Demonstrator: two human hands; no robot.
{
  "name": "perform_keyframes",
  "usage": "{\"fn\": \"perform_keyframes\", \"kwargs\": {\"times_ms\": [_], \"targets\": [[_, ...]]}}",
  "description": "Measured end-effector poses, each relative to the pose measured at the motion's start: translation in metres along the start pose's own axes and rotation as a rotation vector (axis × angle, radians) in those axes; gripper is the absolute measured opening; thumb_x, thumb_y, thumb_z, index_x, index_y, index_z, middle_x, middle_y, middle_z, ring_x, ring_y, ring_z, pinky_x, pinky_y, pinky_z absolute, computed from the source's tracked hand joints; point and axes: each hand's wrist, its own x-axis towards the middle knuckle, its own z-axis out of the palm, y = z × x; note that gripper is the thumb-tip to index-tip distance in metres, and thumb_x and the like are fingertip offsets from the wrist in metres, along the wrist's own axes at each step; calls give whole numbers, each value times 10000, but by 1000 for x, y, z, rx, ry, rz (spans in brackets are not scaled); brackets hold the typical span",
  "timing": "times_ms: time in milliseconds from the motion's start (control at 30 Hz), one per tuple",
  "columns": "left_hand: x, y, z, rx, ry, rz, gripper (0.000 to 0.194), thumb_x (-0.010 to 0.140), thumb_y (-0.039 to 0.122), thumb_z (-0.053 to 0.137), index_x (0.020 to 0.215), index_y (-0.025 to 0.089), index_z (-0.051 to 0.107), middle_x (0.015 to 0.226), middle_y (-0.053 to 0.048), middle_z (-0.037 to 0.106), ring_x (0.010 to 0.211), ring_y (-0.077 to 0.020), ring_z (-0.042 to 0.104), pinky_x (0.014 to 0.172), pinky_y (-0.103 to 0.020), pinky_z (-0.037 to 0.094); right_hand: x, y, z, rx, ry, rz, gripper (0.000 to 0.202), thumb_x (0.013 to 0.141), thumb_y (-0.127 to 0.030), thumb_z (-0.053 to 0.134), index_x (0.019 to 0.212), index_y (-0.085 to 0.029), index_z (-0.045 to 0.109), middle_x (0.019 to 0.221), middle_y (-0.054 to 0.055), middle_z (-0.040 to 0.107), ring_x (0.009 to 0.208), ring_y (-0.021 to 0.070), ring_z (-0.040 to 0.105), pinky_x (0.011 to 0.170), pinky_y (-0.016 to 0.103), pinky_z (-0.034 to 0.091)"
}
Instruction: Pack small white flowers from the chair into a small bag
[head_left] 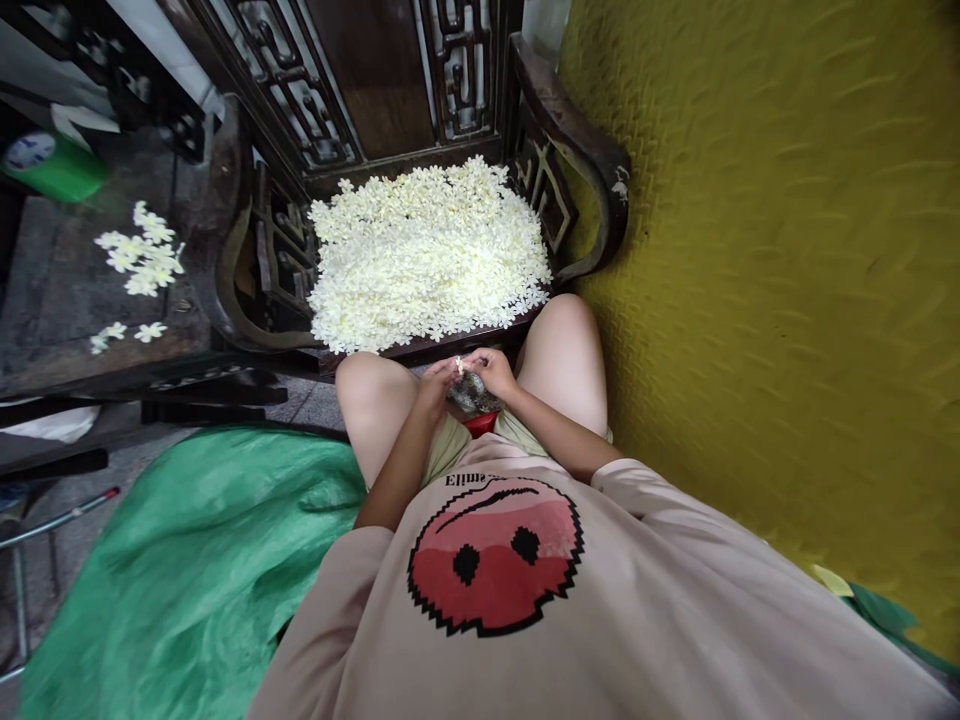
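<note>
My left hand (438, 384) and my right hand (492, 373) meet between the knees, just in front of the chair seat. A small white flower (460, 367) sits between their fingertips. The fingers of my left hand are closed on it, and my right hand pinches at its other side. Whether the right fingers hold something finer, such as a thread, is too small to tell. Beyond the hands, a thick bed of white flowers (431, 255) covers the seat of a dark carved wooden chair (611, 185). Below the hands lies a greyish, shiny thing (472, 394), partly hidden.
At left, a dark wooden table (52, 290) carries a loose cluster of white flowers (146, 255) and a green cylindrical container (64, 168). A green sheet (217, 550) bulges beside my left side. A yellow textured wall (772, 260) stands close on the right.
</note>
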Motion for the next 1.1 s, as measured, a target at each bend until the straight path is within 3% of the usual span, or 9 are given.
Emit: {"fn": "perform_keyframes", "kwargs": {"times_ms": [300, 533, 733, 933, 1100], "targets": [[-1, 0, 8, 131, 157, 176, 300, 563, 382, 733, 724, 148, 637, 657, -24, 643, 630, -118, 575, 692, -275, 461, 1, 2, 3, 38, 27, 43, 134, 644, -299, 612, 658, -168, 631, 681, 20, 642, 661, 145, 555, 649, 261, 422], [3, 2, 0, 112, 198, 135, 288, 611, 398, 686, 748, 162, 595, 697, -16, 620, 685, -120, 581, 687, -251, 435, 5, 7, 0, 34, 54, 84, 164, 666, -336, 593, 684, -174, 606, 677, 20, 622, 673, 146, 558, 663, 265, 436], [2, 3, 1, 67, 246, 60, 208, 628, 332, 660, 723, 167, 576, 688, -8, 615, 687, -117, 580, 689, -242, 430, 8, 13, -2, 105, 171, 195, 184, 651, -359, 591, 692, -182, 564, 683, 14, 606, 660, 134, 554, 667, 261, 447], [4, 2, 0, 35, 259, 54, 140, 646, 289, 621, 691, 171, 559, 654, 3, 593, 666, -108, 566, 695, -241, 426, 6, 4, -5, 444, -33, 516, 115, 648, -250, 540, 746, -201, 508, 639, -12, 583, 590, 112, 554, 628, 255, 462], [3, -2, 1, 148, 240, 116, 100, 627, 253, 607, 663, 165, 576, 613, 6, 583, 617, -104, 535, 657, -234, 412, 5, 0, -4, 419, -163, 588, 66, 628, -196, 470, 684, -186, 503, 484, -45, 425, 439, 93, 416, 515, 241, 395]]}}
